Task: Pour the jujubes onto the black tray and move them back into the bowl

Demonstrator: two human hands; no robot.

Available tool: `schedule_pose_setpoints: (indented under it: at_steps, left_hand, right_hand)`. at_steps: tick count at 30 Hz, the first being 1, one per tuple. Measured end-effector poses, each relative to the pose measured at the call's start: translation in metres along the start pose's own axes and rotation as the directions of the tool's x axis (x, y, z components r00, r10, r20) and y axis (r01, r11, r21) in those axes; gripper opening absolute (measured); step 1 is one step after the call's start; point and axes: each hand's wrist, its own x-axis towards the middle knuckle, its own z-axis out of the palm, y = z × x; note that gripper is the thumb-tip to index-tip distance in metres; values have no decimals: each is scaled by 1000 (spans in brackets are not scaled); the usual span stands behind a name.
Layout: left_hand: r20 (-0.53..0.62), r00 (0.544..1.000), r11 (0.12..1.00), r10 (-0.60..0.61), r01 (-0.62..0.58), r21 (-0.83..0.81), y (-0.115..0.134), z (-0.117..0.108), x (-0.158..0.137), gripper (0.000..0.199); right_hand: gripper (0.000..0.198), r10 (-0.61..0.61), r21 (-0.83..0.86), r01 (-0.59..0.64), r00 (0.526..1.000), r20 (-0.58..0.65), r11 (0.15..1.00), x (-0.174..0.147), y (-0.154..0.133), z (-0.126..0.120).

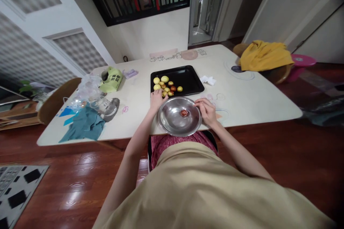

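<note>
- While your left hand [157, 99] sits over the near left edge of the black tray [191, 81], its fingers are bent and a bit spread, right up against the closest fruit; can't tell from up here if they've actually got hold of one.
- Your right hand [208, 110] is at the right side of the metal bowl [172, 123], fingers bunched close together with the tips at the rim. Whether they're really pinching it, can't tell either.
- That bowl is right at the near edge of the bench [258, 103], just in front of the tray and in front of you. One reddish-brown fruit [184, 113] lies inside, a little right of the middle.
- You've got the other fruit [165, 78] bunched in the left half of the tray, mostly yellow with some brown-red ones mixed in. The tray's right half is bare.
- Just off the tray's right side there's a crumpled white tissue [208, 80].
- Off to your left, well apart from the bowl, it's kind of a pile: a lime-green bag [113, 80] with dark lettering, some clear plastic [90, 86] and a teal cloth [84, 126] near the edge.
- Over on your right, a yellow cloth [266, 57] is draped on a chair, with a pink stool [303, 60] beside it.
</note>
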Motion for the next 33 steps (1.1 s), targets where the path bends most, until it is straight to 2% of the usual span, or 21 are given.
schedule_pose_setpoints:
  at_steps: [2, 4, 8, 11, 14, 16, 19, 24, 29, 33]
  left_hand:
    - [-60, 998, 988, 10, -19, -155, -6, 2, -3, 22]
    - [-127, 992, 934, 18, -62, -352, -12, 3, -5, 24]
    - [-182, 983, 694, -6, -127, -709, -18, -1, -9, 40]
    - [-166, 986, 533, 1, -141, -834, -14, -9, -15, 50]
    - [-171, 985, 487, 35, -166, -857, -2, -19, -26, 49]
    - [-166, 983, 505, 79, -183, -844, 9, -28, -37, 44]
    - [-114, 975, 595, 190, -206, -777, 28, -44, -52, 31]
    - [-2, 918, 762, 396, -330, -558, 55, -64, -62, 16]
    - [241, 869, 887, 432, -361, -288, 64, -51, -60, 18]
    - [328, 835, 896, 443, -393, -207, 60, -35, -58, 26]
  right_hand:
    - [43, 5, 0, -5, 1000, 1, 1000, 0, -1, 0]
    - [43, 3, 2, -3, 1000, -2, 1000, 1, -1, 0]
    - [42, -2, 13, 2, 1000, -10, 1000, 1, -1, 1]
    - [43, -1, 18, 1, 1000, -16, 1000, 0, 0, 2]
    - [44, 5, 19, -5, 1000, -16, 1000, 0, 1, 3]
    - [45, 9, 19, -9, 1000, -13, 1000, 0, 1, 3]
    - [45, 11, 22, -11, 1000, -11, 1000, 0, 1, 4]
    - [49, 26, 24, -26, 1000, -12, 999, 0, 1, 4]
    - [49, 30, 30, -30, 1000, -3, 999, 0, 1, 4]
    - [50, 24, 35, -25, 999, 30, 999, 0, 0, 4]
